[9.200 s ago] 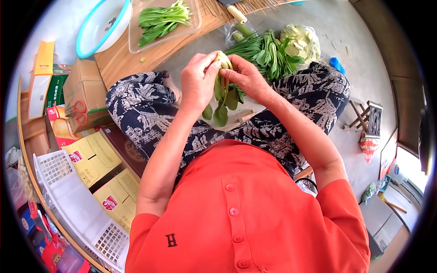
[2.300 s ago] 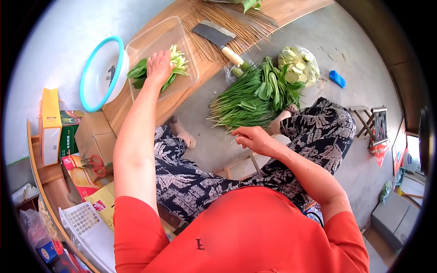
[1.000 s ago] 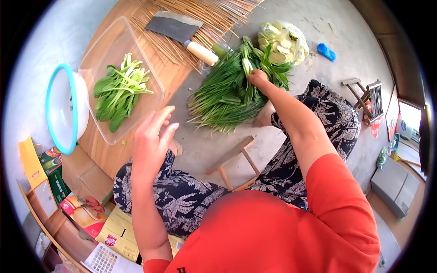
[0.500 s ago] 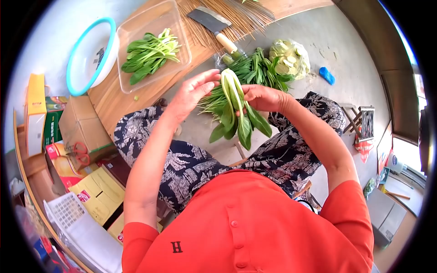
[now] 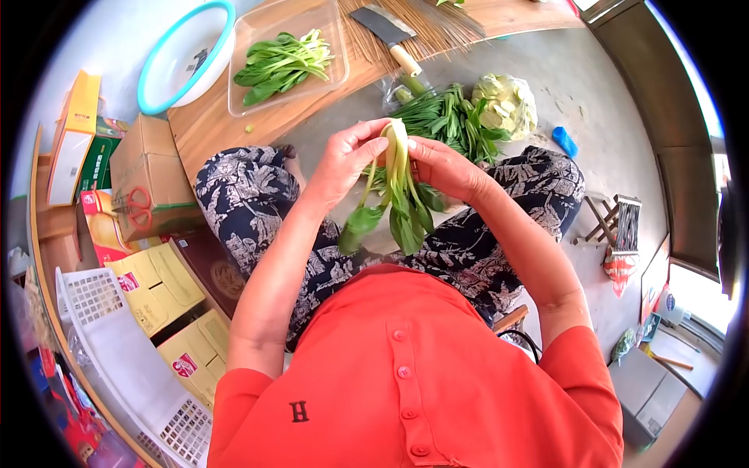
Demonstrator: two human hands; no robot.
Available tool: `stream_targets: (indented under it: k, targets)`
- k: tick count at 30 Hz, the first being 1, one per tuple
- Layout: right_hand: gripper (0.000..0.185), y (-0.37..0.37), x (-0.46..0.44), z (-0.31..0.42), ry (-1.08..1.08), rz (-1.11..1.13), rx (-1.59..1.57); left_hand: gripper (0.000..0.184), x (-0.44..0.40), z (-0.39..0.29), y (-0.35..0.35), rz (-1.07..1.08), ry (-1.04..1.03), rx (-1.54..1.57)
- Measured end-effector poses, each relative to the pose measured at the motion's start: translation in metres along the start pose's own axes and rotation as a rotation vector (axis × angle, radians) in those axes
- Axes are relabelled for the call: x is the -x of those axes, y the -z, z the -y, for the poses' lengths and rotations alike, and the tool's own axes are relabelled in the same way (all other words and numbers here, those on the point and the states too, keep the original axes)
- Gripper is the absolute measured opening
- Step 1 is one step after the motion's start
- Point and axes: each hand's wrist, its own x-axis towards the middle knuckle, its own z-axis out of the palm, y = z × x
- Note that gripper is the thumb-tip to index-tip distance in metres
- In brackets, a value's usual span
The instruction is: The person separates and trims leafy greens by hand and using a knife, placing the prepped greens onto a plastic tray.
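A head of leafy greens [image 5: 403,187], like a young bok choy, hangs upside down in front of me, pale root end up and dark leaves down. My left hand [image 5: 351,160] pinches it near the root end on the left, where one stalk [image 5: 370,191] splays away with a blurred leaf. On the other side my right hand [image 5: 446,168] grips the stalks, its thumb near the base. Beyond my hands, a pile of long green leaves [image 5: 449,113] lies low by the floor. More trimmed greens [image 5: 285,66] lie in a clear plastic tray [image 5: 341,74].
A cleaver [image 5: 386,30] and thin sticks [image 5: 437,31] lie on the wooden table [image 5: 199,129], beside a blue-rimmed basin [image 5: 148,101]. A bag of pale vegetable pieces [image 5: 505,109] sits on the floor. Cardboard boxes [image 5: 148,164] with red scissors [image 5: 139,207] stand left; a folding stool [image 5: 616,222] stands right.
My left hand, apart from the greens before, now pinches them at the root end. One stalk has swung out to the left. The whole view has shifted slightly.
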Motion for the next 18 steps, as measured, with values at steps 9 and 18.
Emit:
stream_targets:
  k: [9, 18]
  targets:
    - [0.031, -0.004, -0.007, 0.004, 0.079, 0.11, 0.063, 0.02, 0.003, -0.008, -0.014, -0.249, -0.347, -0.827]
    - [0.029, 0.007, 0.002, 0.002, -0.051, 0.206, -0.173, 0.013, -0.006, -0.028, -0.005, -0.204, -0.742, -1.441]
